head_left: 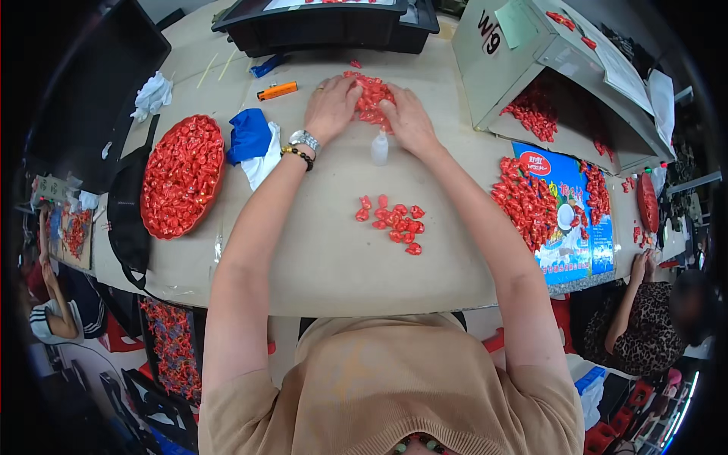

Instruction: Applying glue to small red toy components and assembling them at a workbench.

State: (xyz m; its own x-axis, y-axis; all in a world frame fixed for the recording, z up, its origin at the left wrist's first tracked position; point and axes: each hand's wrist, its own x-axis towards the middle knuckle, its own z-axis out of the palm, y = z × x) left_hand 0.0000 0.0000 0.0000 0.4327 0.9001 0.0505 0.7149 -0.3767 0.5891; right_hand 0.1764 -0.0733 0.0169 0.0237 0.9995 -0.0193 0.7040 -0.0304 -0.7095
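Observation:
Both my hands lie at the far middle of the table, on either side of a heap of small glossy red pieces (373,98). My left hand (332,108) rests against the heap's left side, fingers stretched forward. On the opposite side my right hand (409,120) touches the pieces, its fingers also extended and partly hidden. A small white translucent squeeze bottle (379,149) stands just nearer than the heap, between my wrists. Closer to me, a loose cluster of similar red pieces (396,220) is spread on the tabletop (334,277).
Left are a red oval basket (144,199) full of red pieces, a blue cloth (250,136) and an orange lighter-like object (277,91). Black trays (318,29) stand behind. Right are a grey open box (497,68) and a blue printed sheet (565,262) bearing red pieces. People sit at both sides.

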